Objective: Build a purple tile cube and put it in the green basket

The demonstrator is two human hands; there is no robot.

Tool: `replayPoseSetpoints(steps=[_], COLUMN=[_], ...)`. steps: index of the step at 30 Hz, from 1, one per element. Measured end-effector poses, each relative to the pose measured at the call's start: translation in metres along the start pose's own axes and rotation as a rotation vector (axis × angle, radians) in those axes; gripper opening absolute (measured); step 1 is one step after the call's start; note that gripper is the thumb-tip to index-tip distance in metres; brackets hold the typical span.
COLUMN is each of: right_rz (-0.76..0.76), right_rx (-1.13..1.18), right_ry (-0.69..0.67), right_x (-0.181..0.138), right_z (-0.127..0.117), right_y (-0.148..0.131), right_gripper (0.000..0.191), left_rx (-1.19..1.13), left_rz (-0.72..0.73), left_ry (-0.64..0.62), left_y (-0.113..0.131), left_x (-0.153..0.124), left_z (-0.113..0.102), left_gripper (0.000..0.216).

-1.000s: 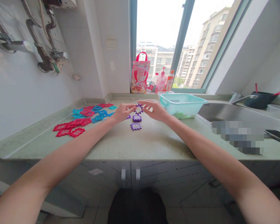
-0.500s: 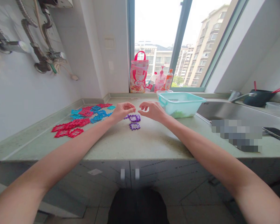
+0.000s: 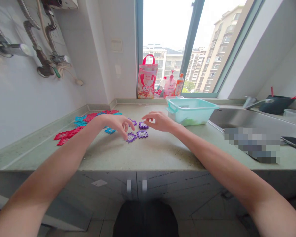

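Note:
Several small purple lattice tiles lie on the pale green countertop (image 3: 143, 154). My left hand (image 3: 115, 123) reaches down with its fingers stretched out. Its fingertips touch the nearest purple tile (image 3: 131, 137), which lies flat beside a second purple tile (image 3: 142, 134). My right hand (image 3: 159, 120) hovers just above the counter with its fingers apart and nothing in them, close to a third purple tile (image 3: 143, 125). A fourth purple tile (image 3: 134, 122) peeks out behind my left fingers.
Red tiles (image 3: 66, 135) and blue tiles (image 3: 80, 120) are spread at the left by the wall. A mint plastic basin (image 3: 192, 111) stands right of my hands, beside a steel sink (image 3: 236, 120). A pink bag (image 3: 147, 79) and bottles (image 3: 171, 86) stand on the windowsill. A phone (image 3: 294, 143) lies far right.
The purple tile held up between both hands a second ago now lies on the counter. My left hand has dropped down and forward onto a tile. My right hand has sunk slightly.

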State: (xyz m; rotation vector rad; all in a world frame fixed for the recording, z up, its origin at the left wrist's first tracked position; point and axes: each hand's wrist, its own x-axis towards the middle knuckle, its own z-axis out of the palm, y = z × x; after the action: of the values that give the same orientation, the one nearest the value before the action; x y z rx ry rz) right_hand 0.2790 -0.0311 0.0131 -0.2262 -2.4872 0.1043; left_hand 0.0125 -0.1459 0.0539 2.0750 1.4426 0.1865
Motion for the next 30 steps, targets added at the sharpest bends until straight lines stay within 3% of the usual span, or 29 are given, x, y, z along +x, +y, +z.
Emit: replayPoseSetpoints(steps=[3,6,9,15,24,27,30], right_rz=[0.057,0.097,0.075,-0.021,0.014,0.101,0.274], right_rx=[-0.008,-0.02,-0.002,0.12,0.021,0.063,0.245], right_ry=[0.045,0.097,0.108,0.035,0.051,0.133,0.282], right_x=[-0.001,-0.003,-0.003,0.0,0.002,0.004,0.006], right_z=[-0.006,-0.011,-0.008,0.01,0.003,0.004,0.008], right_y=[0.007,0.012,0.008,-0.017,-0.021,-0.019,-0.013], right_gripper=[0.024,0.024,0.027,0.055,0.05,0.052,0.045], left_rx=[0.014,0.013,-0.144,-0.316,-0.375,-0.375,-0.399], left_rz=[-0.036,-0.012,-0.008,-0.03,0.098,0.122,0.145], left_ry=[-0.075,0.013,0.123,0.188,0.288,0.381,0.477], left_y=[0.003,0.001,-0.005,-0.013,-0.003,-0.003,0.002], left_x=[-0.002,0.001,0.004,0.009,0.012,0.021,0.03], left_z=[0.003,0.002,-0.003,0.0,0.003,0.009,0.018], left_gripper=[0.052,0.039,0.025,0.04,0.05,0.05,0.052])
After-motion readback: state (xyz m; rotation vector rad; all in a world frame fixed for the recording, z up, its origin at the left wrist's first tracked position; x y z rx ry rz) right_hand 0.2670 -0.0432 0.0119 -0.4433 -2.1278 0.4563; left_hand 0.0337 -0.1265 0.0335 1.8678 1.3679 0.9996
